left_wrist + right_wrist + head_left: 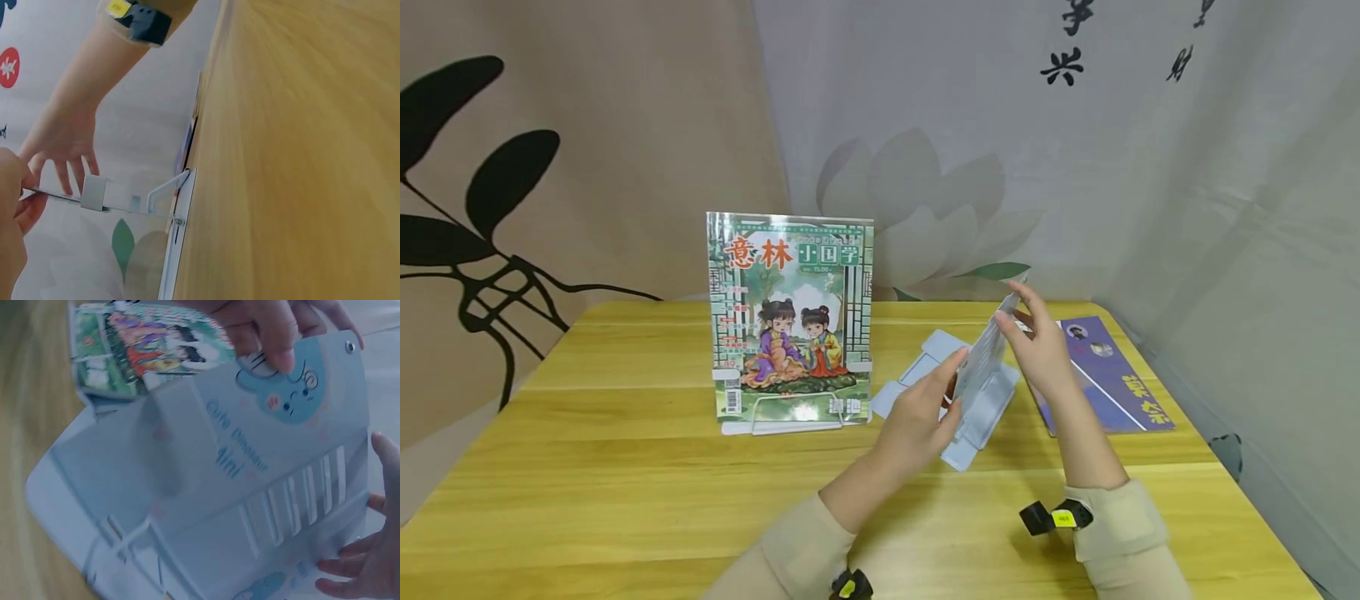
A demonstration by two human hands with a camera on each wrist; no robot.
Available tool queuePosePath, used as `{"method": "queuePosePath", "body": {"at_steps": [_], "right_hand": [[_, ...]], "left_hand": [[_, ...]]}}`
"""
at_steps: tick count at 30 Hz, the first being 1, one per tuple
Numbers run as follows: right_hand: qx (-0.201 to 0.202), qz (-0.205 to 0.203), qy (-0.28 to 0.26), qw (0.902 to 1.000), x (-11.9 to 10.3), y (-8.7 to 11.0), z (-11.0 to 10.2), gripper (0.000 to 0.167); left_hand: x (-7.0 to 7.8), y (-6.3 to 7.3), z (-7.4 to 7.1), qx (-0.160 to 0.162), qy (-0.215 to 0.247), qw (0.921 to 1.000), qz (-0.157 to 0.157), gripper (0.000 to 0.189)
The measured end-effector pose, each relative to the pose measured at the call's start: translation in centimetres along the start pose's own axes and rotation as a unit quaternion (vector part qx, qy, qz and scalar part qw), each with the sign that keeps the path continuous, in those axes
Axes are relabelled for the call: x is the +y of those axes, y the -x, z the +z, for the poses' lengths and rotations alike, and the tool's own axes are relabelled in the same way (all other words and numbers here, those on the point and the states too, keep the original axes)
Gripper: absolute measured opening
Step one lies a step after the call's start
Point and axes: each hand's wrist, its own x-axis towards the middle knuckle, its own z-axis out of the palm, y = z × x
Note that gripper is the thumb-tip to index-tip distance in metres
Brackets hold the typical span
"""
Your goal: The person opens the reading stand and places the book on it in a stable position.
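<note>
From the head view, the book stand (981,367) is on the table (587,483), between an upright magazine (790,333) on my left and a purple book (1108,379) lying flat on my right. There I see its raised panel nearly edge-on, above the pale base. The right wrist view turns the panel's printed face to me; the left wrist view shows instead the base along the tabletop, a bent wire prop (165,187) rising from it and a pale clip (94,192) on the panel's thin edge.

My left hand (917,421) pinches the panel, the thumb across the printed animal's head. My right hand (1041,346) is at the other end, fingers straight and spread, fingertips at the panel rather than curled round it; how firmly they touch I can't tell.

On the panel I can read "Cute Dinosaur", with a shorter word below ending in "ini". The magazine's cover says 意林 and 小国学, with 15.00 beneath; the yellow lettering on the purple book lies sideways, and I can't make it out surely.

The stand is light blue, with a blue dinosaur face, a row of long parallel slots and a metal rivet (351,347) near one corner.
</note>
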Motion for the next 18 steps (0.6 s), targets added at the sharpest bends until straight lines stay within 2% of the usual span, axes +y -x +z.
{"method": "queuePosePath", "body": {"at_steps": [5,9,14,18], "right_hand": [[-0.019,0.039,-0.077,0.9961,-0.4,-0.7,-0.1,0.062],[-0.023,0.054,-0.129,0.9898,-0.6,-1.0,-0.4,0.061],[-0.029,0.055,-0.135,0.9889,-0.4,-1.0,-0.7,0.059],[-0.038,0.049,-0.148,0.9871,-0.2,-1.0,-1.0,0.055]], "left_hand": [[0.3,-0.3,0.7,-0.005,0.004,0.9997,-0.022,0.071],[0.6,-0.5,1.3,-0.012,0.005,0.9996,-0.027,0.071],[1.0,-0.7,1.8,-0.032,-0.008,0.9994,-0.009,0.071],[1.0,-0.7,1.7,-0.053,0.000,0.9986,0.009,0.067]]}}
